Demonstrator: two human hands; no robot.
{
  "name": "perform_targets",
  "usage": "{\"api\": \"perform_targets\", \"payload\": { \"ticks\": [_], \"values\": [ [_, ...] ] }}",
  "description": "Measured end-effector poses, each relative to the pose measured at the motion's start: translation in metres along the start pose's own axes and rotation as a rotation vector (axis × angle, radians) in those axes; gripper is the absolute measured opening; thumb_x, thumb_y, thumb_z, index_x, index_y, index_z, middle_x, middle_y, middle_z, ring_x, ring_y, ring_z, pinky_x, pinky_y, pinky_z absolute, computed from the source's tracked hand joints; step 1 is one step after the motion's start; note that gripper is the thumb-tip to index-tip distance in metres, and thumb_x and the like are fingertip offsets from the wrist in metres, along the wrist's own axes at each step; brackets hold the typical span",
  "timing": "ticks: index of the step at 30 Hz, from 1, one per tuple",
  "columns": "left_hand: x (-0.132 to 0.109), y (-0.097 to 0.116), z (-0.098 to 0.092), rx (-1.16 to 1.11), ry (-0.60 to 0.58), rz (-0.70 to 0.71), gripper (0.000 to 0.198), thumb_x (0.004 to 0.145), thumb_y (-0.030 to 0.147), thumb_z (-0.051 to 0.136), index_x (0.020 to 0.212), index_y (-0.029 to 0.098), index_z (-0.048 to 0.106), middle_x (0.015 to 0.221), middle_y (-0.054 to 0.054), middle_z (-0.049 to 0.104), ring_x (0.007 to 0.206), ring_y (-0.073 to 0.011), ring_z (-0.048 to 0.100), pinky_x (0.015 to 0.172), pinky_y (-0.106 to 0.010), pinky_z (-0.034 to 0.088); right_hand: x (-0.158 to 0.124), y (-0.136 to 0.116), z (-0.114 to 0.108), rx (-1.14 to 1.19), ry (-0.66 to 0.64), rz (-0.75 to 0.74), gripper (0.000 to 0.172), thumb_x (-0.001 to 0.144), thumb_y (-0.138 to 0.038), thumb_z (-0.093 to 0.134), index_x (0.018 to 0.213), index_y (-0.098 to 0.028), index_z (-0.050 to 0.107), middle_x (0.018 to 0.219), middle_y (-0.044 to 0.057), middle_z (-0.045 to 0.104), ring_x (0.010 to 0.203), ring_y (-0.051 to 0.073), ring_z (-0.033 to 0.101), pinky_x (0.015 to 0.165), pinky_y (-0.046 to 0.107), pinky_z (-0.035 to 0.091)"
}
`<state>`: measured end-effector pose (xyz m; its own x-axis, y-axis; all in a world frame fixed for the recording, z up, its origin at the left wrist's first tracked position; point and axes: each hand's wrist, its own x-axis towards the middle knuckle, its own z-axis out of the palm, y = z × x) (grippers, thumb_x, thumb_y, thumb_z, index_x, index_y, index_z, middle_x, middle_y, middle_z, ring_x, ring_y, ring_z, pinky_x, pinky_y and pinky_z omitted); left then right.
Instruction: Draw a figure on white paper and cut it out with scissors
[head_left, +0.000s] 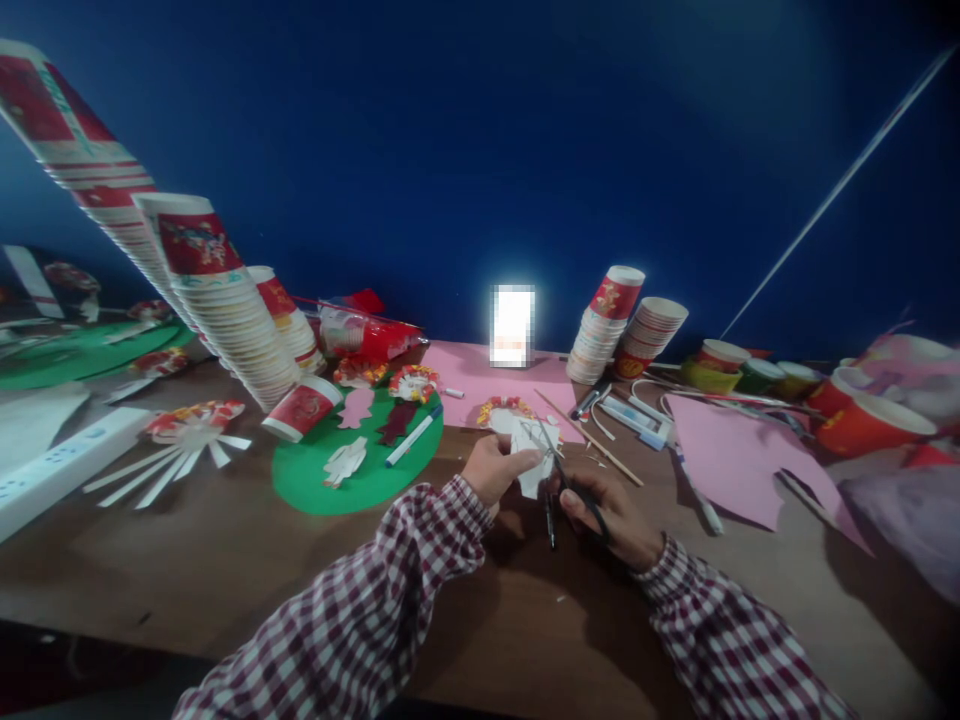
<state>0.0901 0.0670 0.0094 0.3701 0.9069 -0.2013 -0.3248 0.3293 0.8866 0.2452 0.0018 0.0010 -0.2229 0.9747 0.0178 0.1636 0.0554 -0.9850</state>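
Near the middle of the table, my left hand [493,467] pinches a piece of white paper [529,478] between thumb and fingers. My right hand [616,515] is closed round the dark handles of a pair of scissors [583,495]. The scissor blades point up and left, across the paper's right side; whether they bite into it I cannot make out. A dark pen [551,525] lies on the table just below the paper. Behind my hands is a red and yellow paper ring [507,408], partly hidden by the paper.
Tall stacks of paper cups [217,290] lean at the left; shorter cup stacks [606,325] stand at the back right. Paper cutouts lie on a green disc [315,495]. Pink sheets [724,450], a wooden stick [600,445] and a white power strip [82,455] surround the work area.
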Motion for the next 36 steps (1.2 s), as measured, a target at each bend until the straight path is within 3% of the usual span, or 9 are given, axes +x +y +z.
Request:
{"api": "perform_targets", "payload": {
  "ticks": [20,31,36],
  "values": [
    [-0.0005,0.0012,0.0004,-0.072,-0.020,-0.087,0.032,0.043,0.025,0.078,0.067,0.007,0.065,0.060,-0.006,0.064,0.051,-0.0136,0.056,0.052,-0.026,0.043,-0.0006,0.0011,-0.0007,-0.035,0.007,-0.014,0.036,0.077,-0.049,0.057,0.089,-0.015,0.061,0.061,-0.002,0.047,0.052,0.009,0.041,0.048,0.021,0.034],
    [0.0012,-0.0025,0.0014,-0.061,0.006,-0.054,0.033,0.043,0.024,0.079,0.068,0.007,0.066,0.064,-0.006,0.065,0.055,-0.0130,0.057,0.058,-0.026,0.045,0.0009,0.0082,-0.0024,0.004,-0.069,-0.034,0.033,0.083,-0.045,0.050,0.093,-0.015,0.057,0.065,-0.001,0.046,0.056,0.010,0.042,0.050,0.020,0.036],
    [0.0010,-0.0052,0.0017,-0.051,-0.006,-0.042,0.033,0.045,0.026,0.079,0.070,0.007,0.066,0.064,-0.007,0.065,0.055,-0.0134,0.057,0.058,-0.027,0.044,0.0006,0.0065,-0.0015,-0.031,-0.042,-0.040,0.033,0.083,-0.046,0.049,0.090,-0.015,0.056,0.063,-0.002,0.047,0.054,0.010,0.043,0.048,0.020,0.035]
  ]
}}
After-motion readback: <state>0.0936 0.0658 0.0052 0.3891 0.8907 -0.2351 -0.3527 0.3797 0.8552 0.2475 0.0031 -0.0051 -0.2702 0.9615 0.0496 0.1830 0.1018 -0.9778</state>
